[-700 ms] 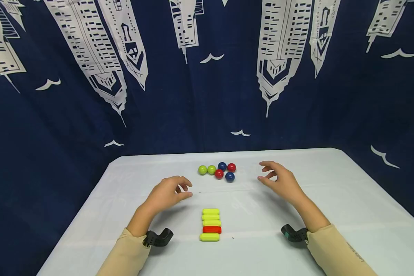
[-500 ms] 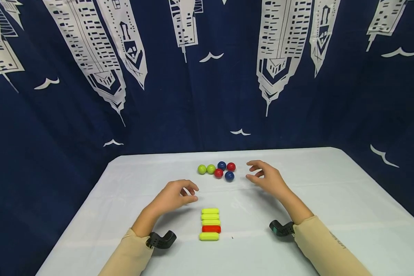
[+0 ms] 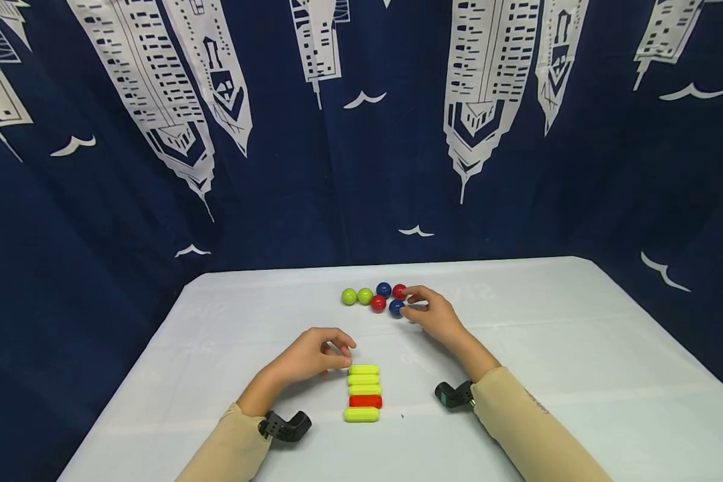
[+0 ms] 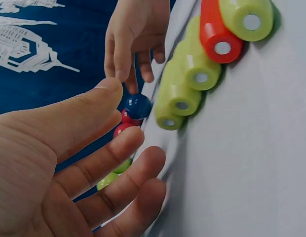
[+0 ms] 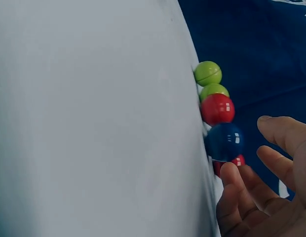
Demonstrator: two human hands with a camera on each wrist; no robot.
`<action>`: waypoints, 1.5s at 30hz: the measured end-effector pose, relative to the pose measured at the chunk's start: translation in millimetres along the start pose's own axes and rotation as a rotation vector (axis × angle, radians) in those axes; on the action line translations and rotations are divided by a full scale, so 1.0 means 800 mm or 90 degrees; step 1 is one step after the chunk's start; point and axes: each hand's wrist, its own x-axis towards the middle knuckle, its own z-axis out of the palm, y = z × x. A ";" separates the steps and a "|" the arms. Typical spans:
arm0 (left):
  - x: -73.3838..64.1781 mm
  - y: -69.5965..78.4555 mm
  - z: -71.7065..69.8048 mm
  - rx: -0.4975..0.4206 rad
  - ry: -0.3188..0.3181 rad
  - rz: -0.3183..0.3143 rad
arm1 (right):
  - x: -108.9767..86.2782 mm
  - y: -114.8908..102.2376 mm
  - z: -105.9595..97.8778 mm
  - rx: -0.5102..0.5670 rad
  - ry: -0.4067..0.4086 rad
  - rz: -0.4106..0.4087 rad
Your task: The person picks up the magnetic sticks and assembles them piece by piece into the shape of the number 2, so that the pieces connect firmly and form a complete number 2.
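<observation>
My right hand (image 3: 438, 320) hovers at the right side of a cluster of small balls, thumb and fingers spread. Its fingertips are beside the near blue ball (image 5: 224, 141) and the far red ball (image 3: 399, 291); whether they touch cannot be told. In the right wrist view a gap shows between the thumb and the other fingers. My left hand (image 3: 312, 355), fingers loosely bent and holding nothing, is just left of the far end of a row of short rods. Most rods are yellow-green (image 4: 202, 71); one is red (image 3: 365, 402). Pale round discs show at the rod ends.
The other balls are two green ones (image 3: 357, 296), a nearer red one (image 3: 378, 304) and a far blue one (image 3: 383, 290). All stand on a white-covered table (image 3: 217, 375). Behind its far edge hangs a dark blue cloth (image 3: 289, 201) printed with white buildings.
My right hand has moved left to the balls. My left hand has come right and nearer to me, up to the rods. Balls and rods have stayed in place.
</observation>
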 end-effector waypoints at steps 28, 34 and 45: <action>0.007 -0.015 0.018 0.064 0.001 0.021 | 0.001 0.008 0.017 -0.091 0.015 0.001; 0.008 -0.015 0.020 0.080 0.007 0.031 | -0.002 0.007 0.016 -0.088 0.016 0.000; 0.009 -0.019 0.023 0.116 0.039 0.052 | -0.003 0.014 0.014 -0.066 0.026 -0.004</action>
